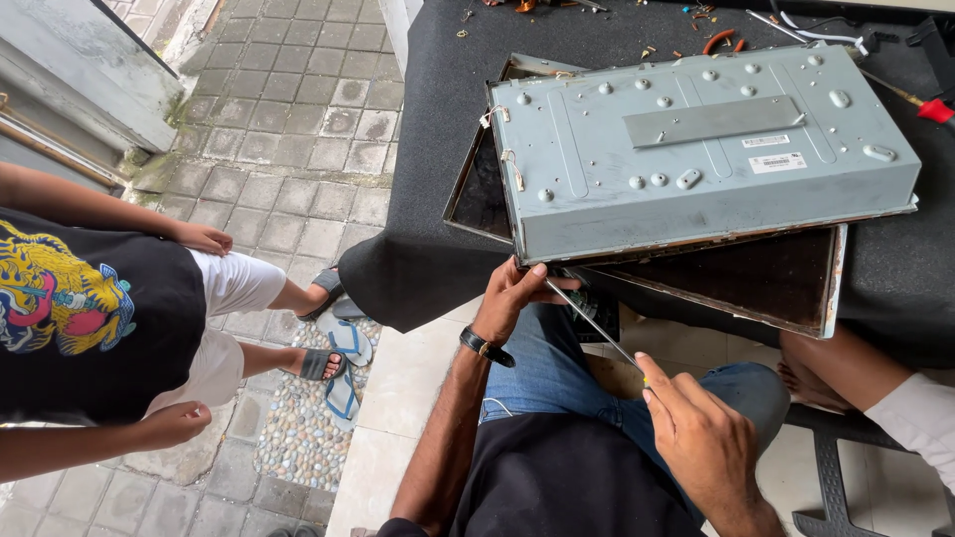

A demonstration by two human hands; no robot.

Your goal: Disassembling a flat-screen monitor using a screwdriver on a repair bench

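A grey metal back panel (pixel 696 149) with several screw bosses lies tilted on top of a dark flat screen frame (pixel 766 283) on a black cloth-covered table (pixel 438 109). My left hand (pixel 512 293), with a black wristwatch, grips the panel's near left corner from below. My right hand (pixel 696 438) holds the handle end of a thin screwdriver (pixel 592 323) whose shaft points up to the panel's underside near that corner.
A person in a black printed shirt and white shorts (pixel 90 308) stands at the left on grey paving, with blue sandals (pixel 343 368) by their feet. Another person's arm and bare foot (pixel 856 378) are at the right. A red-handled tool (pixel 930 107) and small parts lie on the table's far side.
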